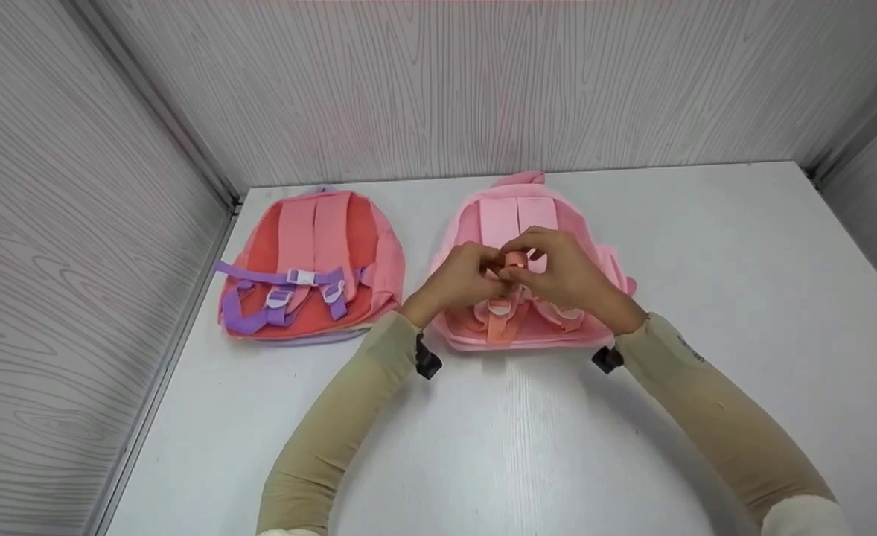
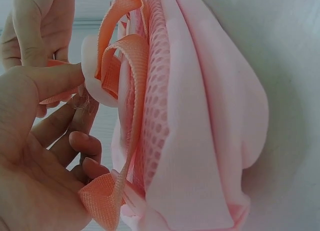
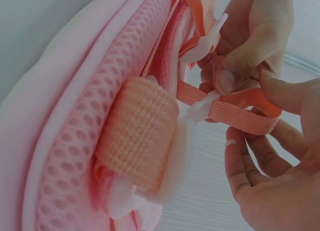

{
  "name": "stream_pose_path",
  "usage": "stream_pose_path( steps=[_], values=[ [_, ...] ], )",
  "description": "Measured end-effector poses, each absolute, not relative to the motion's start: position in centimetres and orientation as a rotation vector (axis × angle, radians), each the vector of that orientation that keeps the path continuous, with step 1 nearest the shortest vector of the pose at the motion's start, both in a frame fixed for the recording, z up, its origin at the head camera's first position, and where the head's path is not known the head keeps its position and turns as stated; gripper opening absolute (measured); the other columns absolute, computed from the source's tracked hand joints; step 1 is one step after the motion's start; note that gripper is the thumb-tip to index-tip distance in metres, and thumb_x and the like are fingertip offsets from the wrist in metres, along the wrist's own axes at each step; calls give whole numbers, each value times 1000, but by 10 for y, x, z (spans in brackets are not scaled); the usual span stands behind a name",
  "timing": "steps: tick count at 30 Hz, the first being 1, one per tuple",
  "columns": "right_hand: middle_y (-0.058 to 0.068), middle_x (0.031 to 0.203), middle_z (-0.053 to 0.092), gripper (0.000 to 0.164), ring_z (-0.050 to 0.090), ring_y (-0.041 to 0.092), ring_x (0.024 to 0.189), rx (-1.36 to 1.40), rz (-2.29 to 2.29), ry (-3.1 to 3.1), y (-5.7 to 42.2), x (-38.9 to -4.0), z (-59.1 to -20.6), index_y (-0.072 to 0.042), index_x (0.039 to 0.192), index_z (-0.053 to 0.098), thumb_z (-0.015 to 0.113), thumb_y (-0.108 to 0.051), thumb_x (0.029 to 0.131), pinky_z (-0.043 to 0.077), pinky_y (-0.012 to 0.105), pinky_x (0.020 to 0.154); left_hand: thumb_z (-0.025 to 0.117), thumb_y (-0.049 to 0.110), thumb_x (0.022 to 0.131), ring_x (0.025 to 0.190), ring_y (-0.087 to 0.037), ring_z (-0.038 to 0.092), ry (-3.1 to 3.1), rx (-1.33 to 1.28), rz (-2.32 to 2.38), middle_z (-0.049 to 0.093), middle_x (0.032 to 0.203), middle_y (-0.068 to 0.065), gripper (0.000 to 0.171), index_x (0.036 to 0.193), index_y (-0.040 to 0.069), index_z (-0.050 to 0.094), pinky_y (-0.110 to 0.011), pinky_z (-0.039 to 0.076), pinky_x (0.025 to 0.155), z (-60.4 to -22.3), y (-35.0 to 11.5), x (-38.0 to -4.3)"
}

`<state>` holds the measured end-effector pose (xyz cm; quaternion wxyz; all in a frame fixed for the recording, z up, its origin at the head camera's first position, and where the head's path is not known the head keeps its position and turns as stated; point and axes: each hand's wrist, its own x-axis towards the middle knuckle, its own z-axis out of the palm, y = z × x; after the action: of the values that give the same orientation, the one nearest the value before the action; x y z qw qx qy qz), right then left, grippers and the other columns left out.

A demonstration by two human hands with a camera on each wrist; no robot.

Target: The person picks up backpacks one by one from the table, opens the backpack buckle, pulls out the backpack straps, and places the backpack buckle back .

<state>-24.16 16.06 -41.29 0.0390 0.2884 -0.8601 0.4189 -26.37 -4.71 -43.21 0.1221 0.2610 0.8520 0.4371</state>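
Note:
A pink backpack (image 1: 483,216) lies on the table with its straps facing up, and both hands meet over its middle. My left hand (image 1: 464,279) pinches a white plastic buckle (image 3: 202,107) at the end of an orange strap (image 3: 245,118). My right hand (image 1: 561,272) holds the loop of that strap between thumb and fingers, as the right wrist view shows. More orange webbing (image 2: 132,66) hangs beside the left hand. Lower on the backpack sit white strap adjusters (image 1: 499,307) threaded with orange webbing.
To the left on the white table (image 1: 513,447) lies a coral backpack (image 1: 371,223) with purple straps (image 1: 245,320) and a fastened white buckle (image 1: 303,278). Wood-grain panels (image 1: 409,89) stand behind and at the left.

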Motion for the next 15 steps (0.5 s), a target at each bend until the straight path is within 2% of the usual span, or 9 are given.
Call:
stream_pose_path(
  steps=[8, 15],
  values=[
    [7, 102, 76, 19, 63, 24, 95, 873, 1299, -2646, 160, -242, -414, -7, 113, 82, 81, -5, 94, 53, 49, 91, 82, 19, 94, 79, -12, 55, 2492, 783, 1265, 76, 97, -3, 19, 110, 9, 78, -25, 45, 67, -432, -48, -263],
    [10, 102, 77, 18, 65, 25, 95, 893, 1315, -2611, 163, -242, -416, -3, 111, 80, 74, 2, 95, 54, 55, 91, 83, 20, 94, 80, -12, 56, 2502, 802, 1248, 78, 101, -4, 22, 113, 9, 79, -25, 46, 68, -433, -46, -263]
  ],
)
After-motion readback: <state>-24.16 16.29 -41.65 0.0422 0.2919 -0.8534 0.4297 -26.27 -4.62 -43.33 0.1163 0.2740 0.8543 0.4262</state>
